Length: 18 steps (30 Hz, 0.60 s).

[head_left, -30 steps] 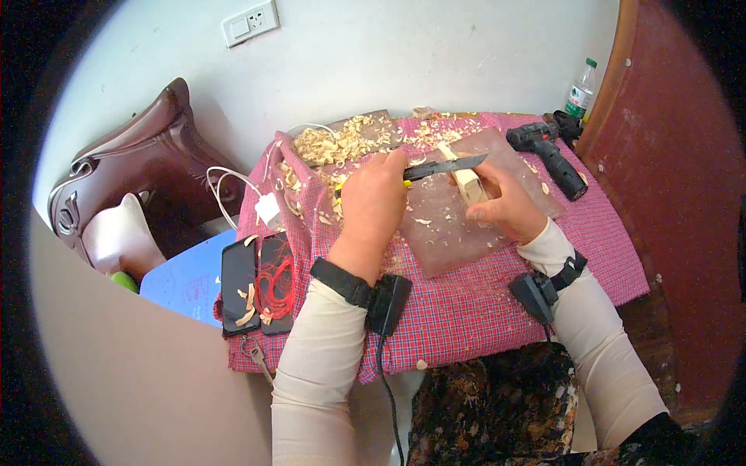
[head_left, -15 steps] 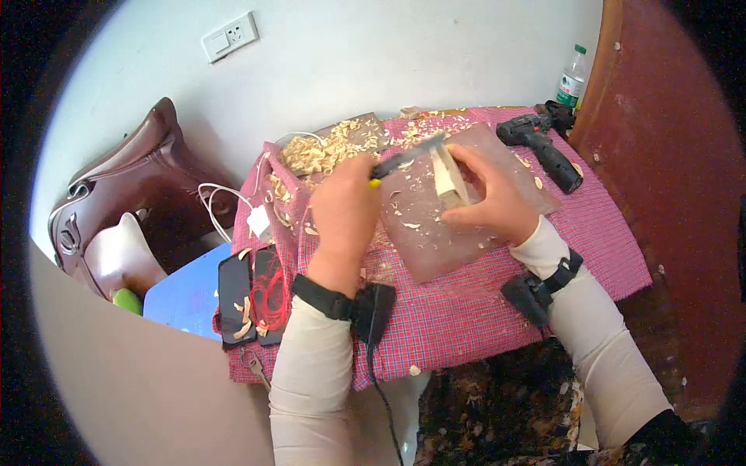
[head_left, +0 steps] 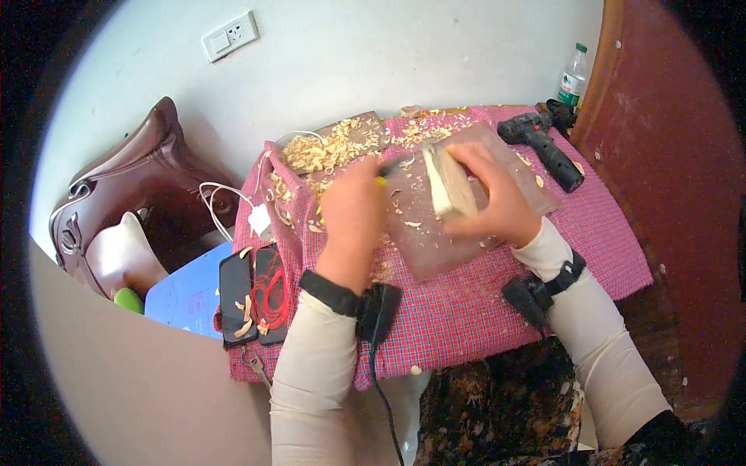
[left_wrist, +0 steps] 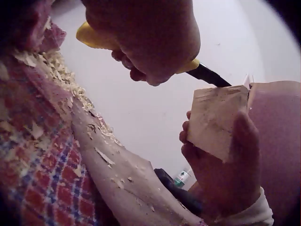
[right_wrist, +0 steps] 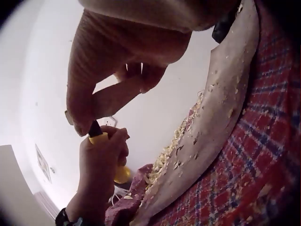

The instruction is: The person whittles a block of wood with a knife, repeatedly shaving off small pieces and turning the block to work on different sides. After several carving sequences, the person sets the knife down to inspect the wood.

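1. Here we go: my left hand (head_left: 353, 211) is on the yellow-handled knife (left_wrist: 96, 38), fingers curled tightly round the grip. In the head view it's a blur, but the left wrist view shows the hold plainly.
2. Over to my right hand (head_left: 501, 193) – it pinches a pale wooden block (head_left: 457, 183) between thumb and fingers, up off the brown board (head_left: 423, 255) and tilted.
3. The dark blade is right at the block's upper edge; whether it bites the wood or passes just behind, I cannot tell.
4. Below, the board lies on a red checked cloth (head_left: 443, 314), with loose curls scattered over both.
5. Beyond my left hand, a thick heap of wood shavings (head_left: 326, 153) sits toward the wall.
6. Out on the right, a cordless drill (head_left: 544, 149) lies on the cloth, a green-capped bottle (head_left: 573, 78) standing behind it.
7. And at the left edge – a black phone (head_left: 235, 283) with shavings on it, just beside a tangle of red string (head_left: 270, 299).
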Tool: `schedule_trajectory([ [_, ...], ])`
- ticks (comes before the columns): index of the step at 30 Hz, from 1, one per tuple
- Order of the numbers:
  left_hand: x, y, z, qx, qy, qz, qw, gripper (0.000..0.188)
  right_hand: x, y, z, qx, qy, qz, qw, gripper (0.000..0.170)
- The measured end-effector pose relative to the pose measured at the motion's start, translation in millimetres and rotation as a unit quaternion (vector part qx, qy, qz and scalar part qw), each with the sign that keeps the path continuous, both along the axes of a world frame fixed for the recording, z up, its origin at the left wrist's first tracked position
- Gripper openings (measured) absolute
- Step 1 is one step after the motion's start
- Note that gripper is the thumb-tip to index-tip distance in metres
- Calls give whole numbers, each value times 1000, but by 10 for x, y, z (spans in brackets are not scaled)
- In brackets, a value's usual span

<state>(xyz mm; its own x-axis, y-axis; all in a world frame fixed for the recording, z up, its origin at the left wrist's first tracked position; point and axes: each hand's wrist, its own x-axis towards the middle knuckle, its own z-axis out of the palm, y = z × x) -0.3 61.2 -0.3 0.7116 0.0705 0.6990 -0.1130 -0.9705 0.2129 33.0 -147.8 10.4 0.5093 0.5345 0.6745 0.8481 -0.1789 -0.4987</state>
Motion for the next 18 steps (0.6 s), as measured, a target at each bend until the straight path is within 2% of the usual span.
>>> schedule_trajectory([
  [1,26,85,6,-20,45,56,997,14,-82,7,56,0,-1,1,1000,82],
  [2,36,174,25,-21,42,60,997,14,-193,25,121,-22,3,42,999,82],
  [3,17,234,78,-39,26,105,993,10,-245,32,150,-43,10,84,996,83],
  [4,4,251,126,-50,13,145,988,7,-200,39,105,-36,13,82,996,83],
  [6,-41,131,117,-37,-21,124,991,9,-52,65,-43,-10,31,42,999,83],
  [8,-49,18,60,-11,-97,-47,994,11,30,46,-106,10,43,25,999,82],
  [11,-83,-116,43,-19,-74,-78,994,14,57,56,-124,62,75,-5,995,80],
  [13,-125,-204,73,-23,-55,-108,992,15,31,56,-96,86,176,35,980,77],
  [18,-129,-211,53,-29,-48,-104,993,14,35,77,-167,108,239,92,961,76],
])
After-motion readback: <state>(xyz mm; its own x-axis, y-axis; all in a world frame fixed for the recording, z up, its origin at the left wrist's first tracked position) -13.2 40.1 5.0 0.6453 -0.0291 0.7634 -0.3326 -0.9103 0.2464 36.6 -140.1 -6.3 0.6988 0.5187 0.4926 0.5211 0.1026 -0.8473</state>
